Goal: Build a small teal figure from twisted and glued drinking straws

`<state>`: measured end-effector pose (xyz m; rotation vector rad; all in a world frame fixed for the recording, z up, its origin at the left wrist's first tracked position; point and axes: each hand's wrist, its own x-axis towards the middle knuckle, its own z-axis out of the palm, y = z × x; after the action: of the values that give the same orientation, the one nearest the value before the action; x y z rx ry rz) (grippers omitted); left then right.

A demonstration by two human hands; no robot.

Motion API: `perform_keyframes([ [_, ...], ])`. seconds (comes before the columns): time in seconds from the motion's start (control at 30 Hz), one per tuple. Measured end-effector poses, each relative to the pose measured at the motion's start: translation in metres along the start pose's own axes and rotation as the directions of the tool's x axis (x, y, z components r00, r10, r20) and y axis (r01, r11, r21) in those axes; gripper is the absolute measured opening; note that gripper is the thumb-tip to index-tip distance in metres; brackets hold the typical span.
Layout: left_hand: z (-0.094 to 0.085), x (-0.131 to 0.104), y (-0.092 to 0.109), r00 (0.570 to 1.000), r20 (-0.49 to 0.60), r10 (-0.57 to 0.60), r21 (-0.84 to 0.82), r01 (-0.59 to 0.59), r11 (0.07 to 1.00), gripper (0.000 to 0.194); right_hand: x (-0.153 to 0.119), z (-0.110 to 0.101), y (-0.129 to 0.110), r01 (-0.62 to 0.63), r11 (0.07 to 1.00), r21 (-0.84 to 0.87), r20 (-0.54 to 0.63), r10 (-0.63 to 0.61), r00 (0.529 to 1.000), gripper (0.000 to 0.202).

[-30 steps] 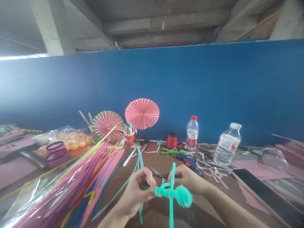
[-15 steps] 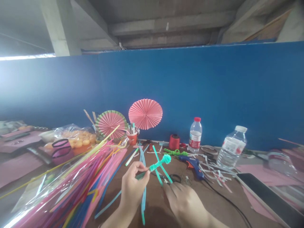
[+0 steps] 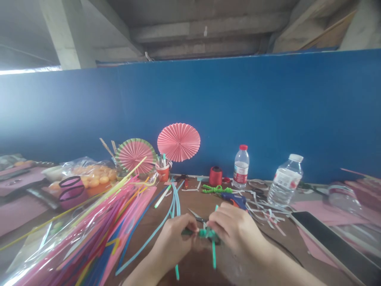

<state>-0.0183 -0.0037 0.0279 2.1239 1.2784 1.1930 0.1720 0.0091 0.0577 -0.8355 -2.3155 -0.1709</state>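
A green pipe-cleaner piece (image 3: 203,233) is held between both hands above the brown table. My left hand (image 3: 176,237) pinches its left end, fingers closed. Over its right part my right hand (image 3: 235,225) is closed, hiding the round fuzzy end. One straight green stem (image 3: 214,254) hangs below the right fingers, and a short tip shows above them. Behind the hands lie scissors (image 3: 197,216), partly covered. Light blue pipe cleaners (image 3: 159,227) lie left of and beneath my left hand.
Bagged colourful pipe cleaners (image 3: 98,230) fill the left. A blue glue gun (image 3: 235,198), red spool (image 3: 215,176), green twisted piece (image 3: 217,189) and two bottles (image 3: 240,169) (image 3: 286,180) stand or lie behind. A phone (image 3: 330,244) lies right. Pink paper fans (image 3: 179,142) are at the back.
My right hand has risen from the table and closed on the green piece. That piece has been lowered and turned roughly level between the hands. The view has shifted slightly.
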Motion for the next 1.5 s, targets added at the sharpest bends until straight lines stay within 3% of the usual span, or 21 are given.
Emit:
perform_keyframes([
  [0.13,-0.003,-0.001,0.008,0.988,0.148,-0.048,-0.152,0.071,0.986,0.021,0.005,-0.013,0.016,-0.101,0.976,0.193,0.058,0.091,0.994,0.021],
  [0.3,-0.008,-0.004,0.012,0.956,0.274,-0.107,-0.346,0.202,0.916,0.019,0.009,-0.026,0.025,-0.314,0.839,0.445,0.315,0.182,0.931,0.017],
  [0.43,-0.007,-0.006,0.013,0.922,0.376,-0.098,-0.556,0.309,0.772,0.021,0.006,-0.021,0.033,-0.45,0.609,0.653,0.502,0.098,0.86,0.016],
  [0.53,-0.002,-0.006,0.011,0.951,0.289,-0.108,-0.722,0.291,0.628,0.026,0.001,-0.002,0.041,-0.528,0.386,0.756,0.564,0.023,0.825,0.02],
  [0.6,0.003,-0.004,0.009,0.967,0.178,-0.183,-0.809,0.25,0.531,0.029,-0.003,0.015,0.042,-0.536,0.239,0.81,0.531,0.091,0.842,0.024],
  [0.7,0.008,0.001,0.006,0.949,0.051,-0.313,-0.886,0.188,0.424,0.032,-0.009,0.041,0.035,-0.537,0.058,0.841,0.511,0.237,0.826,0.029],
  [0.8,0.009,0.002,0.002,0.945,0.06,-0.321,-0.924,0.174,0.341,0.033,-0.016,0.059,0.024,-0.53,-0.217,0.82,0.572,0.325,0.753,0.032],
  [0.87,0.009,0.001,0.0,0.952,0.125,-0.278,-0.928,0.211,0.307,0.031,-0.019,0.065,0.02,-0.536,-0.262,0.802,0.597,0.322,0.735,0.035],
  [0.97,0.01,0.0,-0.003,0.952,0.143,-0.272,-0.924,0.227,0.308,0.029,-0.021,0.068,0.018,-0.537,-0.211,0.817,0.577,0.311,0.755,0.037],
  [1.07,0.01,0.001,-0.004,0.934,0.029,-0.357,-0.915,0.168,0.366,0.028,-0.02,0.069,0.015,-0.507,-0.032,0.861,0.48,0.379,0.791,0.037],
  [1.13,0.009,0.002,-0.003,0.907,-0.075,-0.415,-0.87,0.144,0.472,0.026,-0.019,0.068,0.009,-0.524,0.195,0.829,0.391,0.467,0.793,0.036],
  [1.2,0.008,0.003,-0.001,0.884,-0.196,-0.425,-0.749,0.145,0.647,0.023,-0.02,0.066,0.002,-0.536,0.487,0.689,0.268,0.517,0.813,0.031],
  [1.27,0.008,0.002,0.0,0.876,-0.307,-0.371,-0.561,0.149,0.815,0.018,-0.021,0.065,-0.007,-0.463,0.744,0.482,0.137,0.458,0.878,0.023],
  [1.3,0.008,0.001,0.001,0.878,-0.343,-0.333,-0.469,0.148,0.871,0.015,-0.022,0.064,-0.01,-0.408,0.828,0.385,0.094,0.404,0.91,0.02],
  [1.37,0.009,-0.002,0.001,0.878,-0.394,-0.273,-0.332,0.141,0.933,0.011,-0.025,0.063,-0.017,-0.339,0.909,0.243,0.046,0.339,0.94,0.018],
  [1.5,0.01,-0.007,-0.001,0.871,-0.462,-0.168,-0.127,0.123,0.984,0.009,-0.028,0.062,-0.023,-0.292,0.953,0.085,-0.027,0.295,0.955,0.021],
])
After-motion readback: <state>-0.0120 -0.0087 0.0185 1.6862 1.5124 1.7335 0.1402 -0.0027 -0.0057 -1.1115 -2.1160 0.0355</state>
